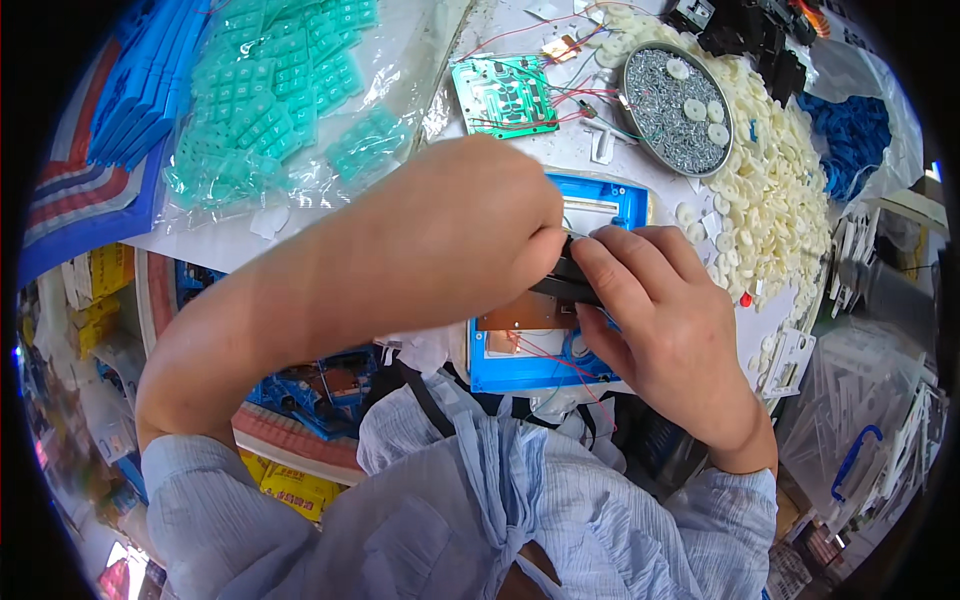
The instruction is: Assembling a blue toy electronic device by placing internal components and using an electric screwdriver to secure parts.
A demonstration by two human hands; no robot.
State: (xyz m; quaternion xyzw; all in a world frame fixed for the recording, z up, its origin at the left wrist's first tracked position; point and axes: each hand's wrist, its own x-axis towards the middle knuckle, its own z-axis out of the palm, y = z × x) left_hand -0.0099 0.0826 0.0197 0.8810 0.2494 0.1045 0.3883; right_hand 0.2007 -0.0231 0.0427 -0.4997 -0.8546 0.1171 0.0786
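Note:
A blue plastic casing [483, 372] lies before me on the white table, with a brown circuit board [528, 317] and thin red wires inside it. Across its middle sits a long black part [566, 286], mostly covered by my hands. My right hand [655, 300] grips that black part from the right, thumb below and fingers above. My left hand [485, 225] is closed in a fist over the casing, its thumb side against the black part's left end. Whatever its fingers hold is hidden behind the back of the hand.
Beyond the casing lie a green circuit board [505, 96] with wires and a round dish [727, 140] of small metal screws. Cream plastic pieces [775, 190] are heaped at right. Bagged teal keypads [270, 100] and stacked blue panels [150, 80] stand at left.

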